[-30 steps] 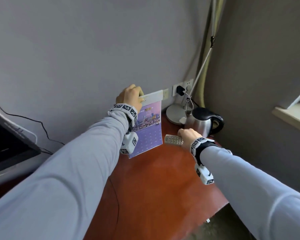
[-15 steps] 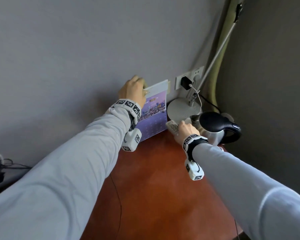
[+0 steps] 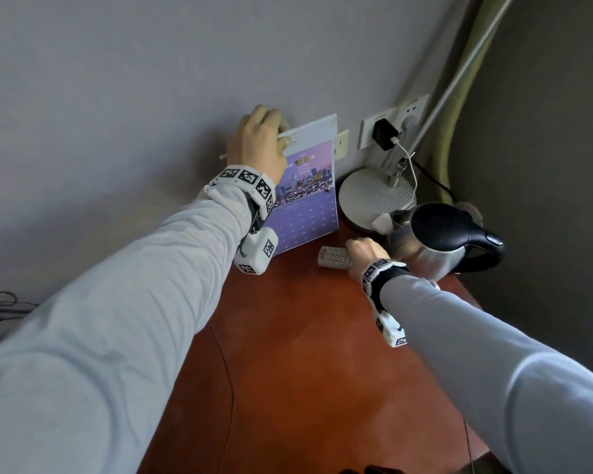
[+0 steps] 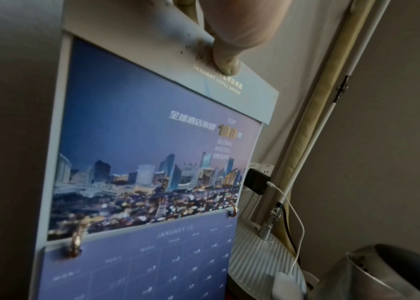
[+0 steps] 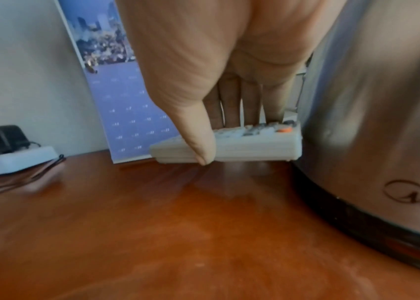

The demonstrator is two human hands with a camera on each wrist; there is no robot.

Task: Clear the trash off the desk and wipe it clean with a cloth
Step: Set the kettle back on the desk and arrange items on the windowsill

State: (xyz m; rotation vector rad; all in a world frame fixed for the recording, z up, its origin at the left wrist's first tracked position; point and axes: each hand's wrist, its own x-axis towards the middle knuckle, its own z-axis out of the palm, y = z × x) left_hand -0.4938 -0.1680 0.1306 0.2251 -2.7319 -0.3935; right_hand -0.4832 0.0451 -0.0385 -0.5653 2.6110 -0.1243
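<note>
One reddish wooden desk (image 3: 305, 354): left hand (image 3: 259, 142) pinches one calendar's (image 3: 308, 200) top edge at the back wall, right hand (image 3: 365, 251) grips one remote (image 3: 332, 257) beside one steel kettle (image 3: 435, 244), one lamp base (image 3: 374, 196) behind

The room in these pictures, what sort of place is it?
Probably a hotel room: the calendar reads "Global Hotel Groups", and an electric kettle and a remote control sit on a small wooden desk.
</note>
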